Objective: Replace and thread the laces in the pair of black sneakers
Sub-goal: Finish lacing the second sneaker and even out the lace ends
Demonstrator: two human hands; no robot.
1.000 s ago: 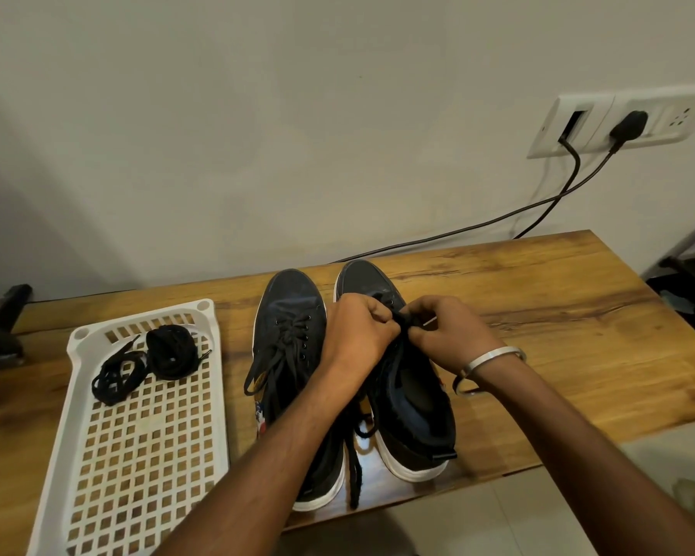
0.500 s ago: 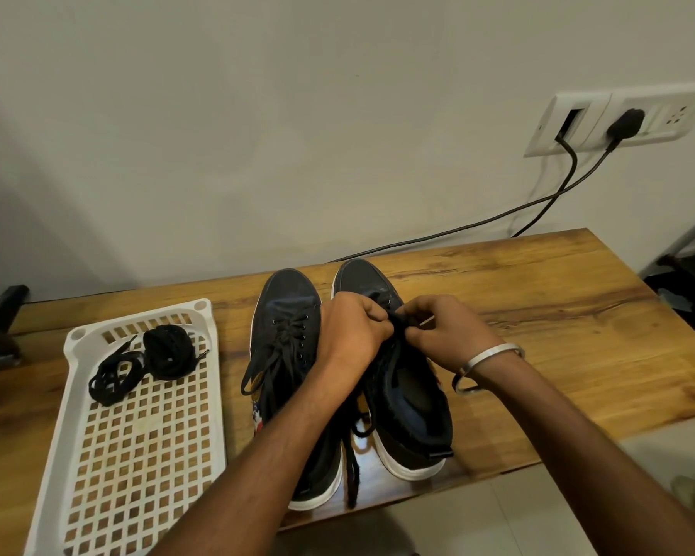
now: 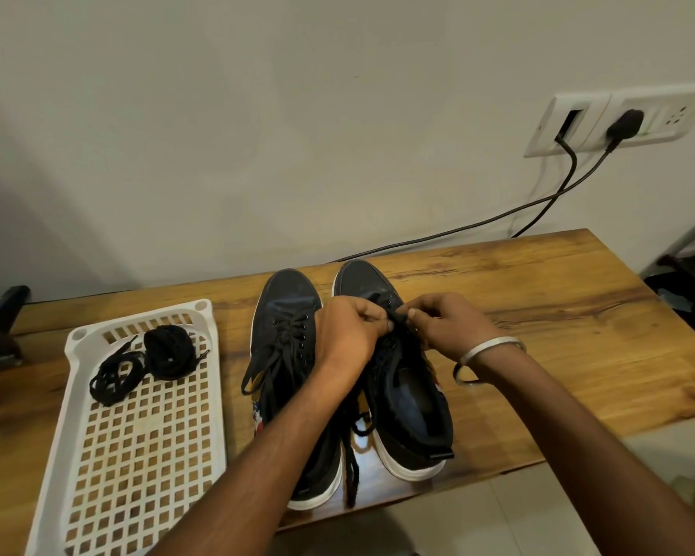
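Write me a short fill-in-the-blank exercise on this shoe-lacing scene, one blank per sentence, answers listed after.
1. Both hands pinch a black lace over the sneaker on the person's ____ side.
2. The spare laces lie in a white ____.
3. A metal bangle hangs on the person's ____ wrist.
4. The two sneakers stand with their toes pointing toward the ____.

Answers: right; tray; right; wall

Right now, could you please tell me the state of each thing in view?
Left sneaker: laced, lace ends loose.
Right sneaker: lace being worked near the toe.
Left hand: pinches the lace.
Right hand: pinches the lace.
Spare laces: bundled in white tray.
Plug: in socket.
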